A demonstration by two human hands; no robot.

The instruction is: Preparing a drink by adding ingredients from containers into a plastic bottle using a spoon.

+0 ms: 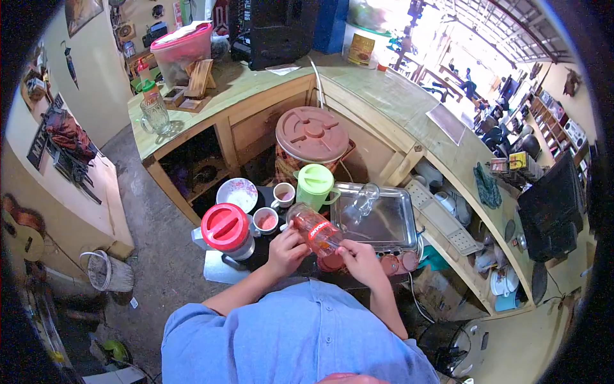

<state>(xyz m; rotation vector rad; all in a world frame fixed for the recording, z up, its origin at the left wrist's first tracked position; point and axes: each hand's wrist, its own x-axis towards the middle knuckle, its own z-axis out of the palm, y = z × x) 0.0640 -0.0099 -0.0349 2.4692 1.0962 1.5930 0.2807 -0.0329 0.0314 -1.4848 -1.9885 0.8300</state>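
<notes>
A clear jar (314, 230) with a red label bearing writing lies tilted between my hands. My left hand (288, 252) grips it from the left side. At the jar's lower right end, my right hand (362, 261) pinches a slim shiny utensil, perhaps a spoon, that reaches into the jar; its tip cannot be made out. Just beyond the jar stand a white mug (265, 221) with pinkish contents and a second mug (284, 194). A red-lidded pitcher (226, 230) is left of my left hand, and a green pitcher (314, 185) stands behind the jar.
A metal tray (403, 216) carries a glass mug (367, 199). A patterned bowl (237, 194) sits behind the red-lidded pitcher. Pinkish round lids or cups (407, 261) lie right of my right hand. A lidded brown drum (312, 134) stands inside the L-shaped counter (364, 86).
</notes>
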